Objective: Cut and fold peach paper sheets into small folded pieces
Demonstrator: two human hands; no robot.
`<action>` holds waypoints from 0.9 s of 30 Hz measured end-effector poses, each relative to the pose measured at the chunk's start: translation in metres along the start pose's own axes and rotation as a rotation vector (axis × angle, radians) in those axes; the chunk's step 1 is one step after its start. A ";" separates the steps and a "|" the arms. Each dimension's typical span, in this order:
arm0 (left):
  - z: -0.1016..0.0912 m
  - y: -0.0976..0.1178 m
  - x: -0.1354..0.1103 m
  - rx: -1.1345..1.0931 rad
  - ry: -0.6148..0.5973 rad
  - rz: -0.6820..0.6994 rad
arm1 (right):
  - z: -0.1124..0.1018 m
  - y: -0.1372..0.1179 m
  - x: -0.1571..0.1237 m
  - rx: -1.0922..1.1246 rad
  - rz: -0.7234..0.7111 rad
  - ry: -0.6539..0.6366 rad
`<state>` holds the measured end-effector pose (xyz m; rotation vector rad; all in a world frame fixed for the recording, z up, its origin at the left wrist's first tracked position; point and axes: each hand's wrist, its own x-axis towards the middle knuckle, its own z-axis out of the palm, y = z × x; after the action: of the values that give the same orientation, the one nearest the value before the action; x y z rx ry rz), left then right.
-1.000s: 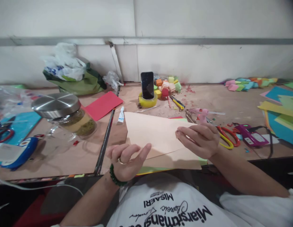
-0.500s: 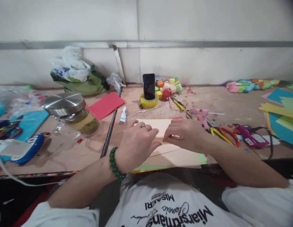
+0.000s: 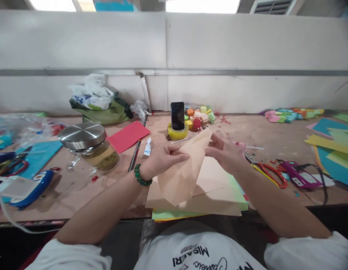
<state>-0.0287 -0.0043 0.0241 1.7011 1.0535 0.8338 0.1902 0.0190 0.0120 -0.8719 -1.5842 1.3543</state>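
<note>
A peach paper sheet [image 3: 182,174] is raised and tilted between my hands, with creases across it. My left hand [image 3: 164,160] pinches its left side, thumb on the near face; a green bead bracelet circles that wrist. At the sheet's upper right edge, my right hand [image 3: 226,153] holds it between thumb and fingers. Under the lifted sheet lies more peach paper [image 3: 218,202], on top of a stack with green paper [image 3: 238,191] and yellow showing at its edges. The fingertips behind the sheet are partly hidden.
Left stands a glass jug [image 3: 99,155] with a steel lid, near red paper [image 3: 129,135]. A phone [image 3: 177,115] leans on a yellow tape roll [image 3: 177,132], beside small folded paper pieces [image 3: 197,122]. To the right lie scissors [image 3: 272,175], a pink glue gun [image 3: 240,145] and a purple device [image 3: 301,174].
The peach sheet has come up off the stack, where my hands were pressing flat before. Both hands have risen and moved a little apart. My view has tilted upward.
</note>
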 end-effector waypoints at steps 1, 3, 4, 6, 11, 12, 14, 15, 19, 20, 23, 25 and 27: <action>0.003 -0.003 0.002 -0.002 -0.016 0.000 | 0.004 0.002 0.000 0.016 0.003 0.016; 0.007 -0.010 0.006 -0.013 -0.064 -0.002 | 0.010 0.006 0.000 0.031 0.019 0.062; 0.009 -0.013 0.008 -0.022 -0.071 -0.010 | 0.010 0.007 0.000 0.031 0.041 0.080; 0.011 -0.019 0.009 -0.060 -0.076 -0.043 | 0.009 0.011 -0.001 0.030 0.090 0.113; 0.013 -0.035 0.009 -0.286 -0.133 -0.218 | 0.002 0.026 -0.005 -0.005 0.100 0.211; 0.013 -0.038 0.009 -0.337 -0.147 -0.240 | 0.001 0.029 -0.006 -0.016 0.100 0.221; 0.013 -0.044 0.011 -0.420 -0.167 -0.263 | 0.001 0.036 -0.007 -0.025 0.106 0.233; 0.013 -0.046 0.011 -0.445 -0.181 -0.274 | 0.001 0.039 -0.007 -0.022 0.108 0.238; 0.012 -0.053 0.012 -0.444 -0.244 -0.334 | 0.002 0.048 -0.006 -0.004 0.109 0.271; 0.012 -0.053 0.012 -0.432 -0.250 -0.340 | 0.002 0.050 -0.005 0.003 0.107 0.285; 0.015 -0.055 0.011 -0.396 -0.221 -0.327 | 0.005 0.054 -0.005 0.019 0.100 0.321; 0.017 -0.056 0.011 -0.377 -0.182 -0.313 | 0.006 0.056 -0.005 0.021 0.097 0.335; 0.018 -0.057 0.011 -0.362 -0.151 -0.308 | 0.006 0.057 -0.005 0.025 0.095 0.351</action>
<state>-0.0240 0.0103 -0.0345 1.2397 0.9637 0.6401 0.1854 0.0212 -0.0453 -1.1146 -1.2664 1.2046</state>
